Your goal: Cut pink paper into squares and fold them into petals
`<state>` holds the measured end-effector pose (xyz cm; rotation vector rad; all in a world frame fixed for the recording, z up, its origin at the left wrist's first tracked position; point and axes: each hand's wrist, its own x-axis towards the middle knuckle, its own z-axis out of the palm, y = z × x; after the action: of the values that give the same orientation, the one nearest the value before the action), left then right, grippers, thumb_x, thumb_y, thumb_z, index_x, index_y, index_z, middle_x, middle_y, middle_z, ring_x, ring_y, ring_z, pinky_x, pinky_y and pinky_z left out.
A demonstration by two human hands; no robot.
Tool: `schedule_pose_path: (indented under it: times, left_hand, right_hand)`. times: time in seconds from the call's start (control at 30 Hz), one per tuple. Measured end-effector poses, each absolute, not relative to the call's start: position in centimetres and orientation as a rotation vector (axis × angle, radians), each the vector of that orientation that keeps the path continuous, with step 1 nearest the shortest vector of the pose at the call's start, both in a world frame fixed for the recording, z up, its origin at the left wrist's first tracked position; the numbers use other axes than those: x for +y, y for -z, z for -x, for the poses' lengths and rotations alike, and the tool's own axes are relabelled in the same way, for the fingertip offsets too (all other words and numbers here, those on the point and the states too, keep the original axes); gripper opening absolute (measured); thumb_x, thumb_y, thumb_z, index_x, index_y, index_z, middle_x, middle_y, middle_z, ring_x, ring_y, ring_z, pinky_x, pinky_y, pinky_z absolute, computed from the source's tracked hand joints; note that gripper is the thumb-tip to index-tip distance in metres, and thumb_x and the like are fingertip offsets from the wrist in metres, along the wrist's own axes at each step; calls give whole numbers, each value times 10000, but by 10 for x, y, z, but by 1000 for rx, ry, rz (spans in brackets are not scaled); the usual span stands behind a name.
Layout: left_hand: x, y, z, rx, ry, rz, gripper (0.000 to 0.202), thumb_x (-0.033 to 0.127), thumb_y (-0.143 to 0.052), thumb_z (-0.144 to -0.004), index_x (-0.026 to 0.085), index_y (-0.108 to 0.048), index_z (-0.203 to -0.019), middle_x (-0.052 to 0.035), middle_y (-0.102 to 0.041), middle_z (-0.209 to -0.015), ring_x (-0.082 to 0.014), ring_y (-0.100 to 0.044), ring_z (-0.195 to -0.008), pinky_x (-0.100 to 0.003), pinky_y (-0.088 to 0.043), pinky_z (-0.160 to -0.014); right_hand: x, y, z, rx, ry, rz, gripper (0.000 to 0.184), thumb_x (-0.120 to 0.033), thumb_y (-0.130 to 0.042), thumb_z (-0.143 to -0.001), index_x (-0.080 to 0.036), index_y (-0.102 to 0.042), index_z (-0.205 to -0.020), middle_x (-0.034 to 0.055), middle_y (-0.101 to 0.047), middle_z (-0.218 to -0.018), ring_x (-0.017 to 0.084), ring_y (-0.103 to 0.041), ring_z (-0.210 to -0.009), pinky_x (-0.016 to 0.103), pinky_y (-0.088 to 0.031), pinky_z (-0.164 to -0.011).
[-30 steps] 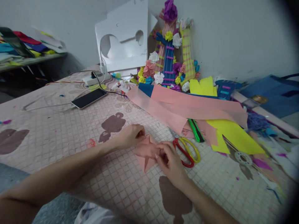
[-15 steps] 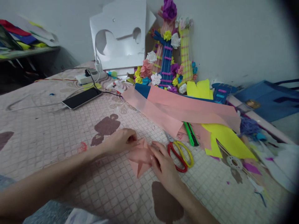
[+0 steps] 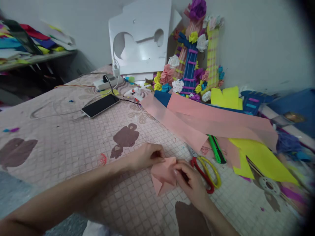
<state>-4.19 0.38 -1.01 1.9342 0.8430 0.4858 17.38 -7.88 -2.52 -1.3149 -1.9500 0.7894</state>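
Note:
A small folded piece of pink paper [image 3: 162, 177] lies between my hands on the table, creases showing at its near corner. My left hand [image 3: 147, 155] pinches its upper left edge with thumb and fingers closed. On the other side, my right hand [image 3: 192, 182] has thumb and fingertips pinched on the right edge. Scissors [image 3: 208, 173] with one red and one yellow handle rest just right of my right hand. Beyond them is a green box cutter [image 3: 217, 149], its upper end close to long pink paper strips [image 3: 197, 121].
A phone [image 3: 100, 105] with a cable lies at left, near a power strip [image 3: 108, 82] and a glue gun [image 3: 135, 92]. Yellow paper [image 3: 265, 160] spreads at right. Paper-flower guitars [image 3: 190, 65] and a white foam board [image 3: 140, 39] lean against the wall.
The view has swung left, so everything sits further right. The paper's upper corner, earlier raised in a small fold, now looks flatter. My right fingers have curled from lying spread into a pinch.

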Motion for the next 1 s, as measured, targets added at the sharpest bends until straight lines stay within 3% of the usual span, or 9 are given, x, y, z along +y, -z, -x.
schedule_pose_path:
  times: [0.17,0.23,0.33,0.47,0.63,0.87,1.0]
  left_hand:
    - [7,4,46,734,-483,-1692,286,390,-443,-926,155,-561,-1038,-53,-634,-946,-130,-573,-816,-231,-452,-691]
    - [9,-1,48,687,-428,-1628,350,440,-406,-936,169,-540,-1114,-75,-619,-1053,-154,-573,-929,-264,-463,-787]
    - [13,-5,48,544,-300,-1512,416,506,-539,-857,170,-554,-1101,-96,-609,-1117,-198,-558,-1037,-310,-450,-876]
    - [20,2,45,491,-238,-1324,455,437,-728,-721,134,-567,-1020,-92,-638,-990,-177,-603,-890,-299,-478,-781]
    - [24,13,52,656,-226,-1315,397,365,-747,-691,147,-573,-973,-7,-614,-764,-106,-581,-650,-204,-454,-558]
    - [27,7,64,768,-176,-1560,436,352,-655,-763,181,-534,-1145,-27,-649,-820,-124,-606,-673,-209,-462,-554]
    - [21,-9,71,994,-322,-2036,303,334,-593,-799,161,-576,-1048,-52,-641,-921,-138,-598,-784,-242,-476,-666]
  right_hand:
    - [-82,21,-174,-1802,-797,1287,181,-194,-475,-907,-240,-638,-974,59,-626,-962,188,-604,-920,304,-505,-750]
    - [-85,21,-175,-1679,-840,1270,189,-218,-477,-915,-246,-643,-1001,59,-606,-995,158,-610,-812,278,-512,-663]
    - [-88,21,-178,-1496,-968,1236,196,-256,-472,-925,-254,-631,-1040,42,-569,-993,77,-521,-554,227,-451,-472]
    - [-93,22,-180,-1376,-1102,1171,224,-299,-463,-928,-246,-581,-1110,-6,-554,-783,86,-505,-511,228,-432,-450]
    - [-102,28,-181,-1410,-1182,1225,249,-286,-423,-936,-221,-539,-1147,-56,-499,-584,110,-501,-501,235,-436,-471]
    - [-105,36,-176,-1828,-716,1418,308,-161,-520,-843,-230,-508,-1143,11,-590,-845,137,-587,-693,273,-492,-617]
    - [-104,30,-172,-2026,-483,1487,267,-147,-531,-837,-243,-520,-1086,40,-564,-925,178,-595,-782,292,-502,-587]
